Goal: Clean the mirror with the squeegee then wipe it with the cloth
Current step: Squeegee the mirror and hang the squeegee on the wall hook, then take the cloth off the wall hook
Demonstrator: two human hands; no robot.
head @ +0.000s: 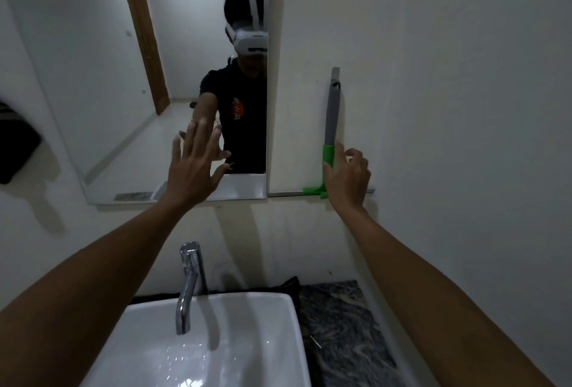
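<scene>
The mirror (102, 77) hangs on the white wall above the sink and reflects a person wearing a white headset. My left hand (192, 167) is raised flat in front of its lower part, fingers spread and holding nothing. The squeegee (331, 120) stands against the wall to the right of the mirror, grey handle up, green neck and long blade at the bottom. My right hand (346, 179) pinches the green neck between thumb and fingers. A dark cloth (15, 148) hangs at the left edge of the view.
A white basin (247, 352) with a chrome tap (189, 281) sits directly below my arms. A dark marbled counter (343, 328) runs to its right. Something black (291, 284) lies behind the basin against the wall.
</scene>
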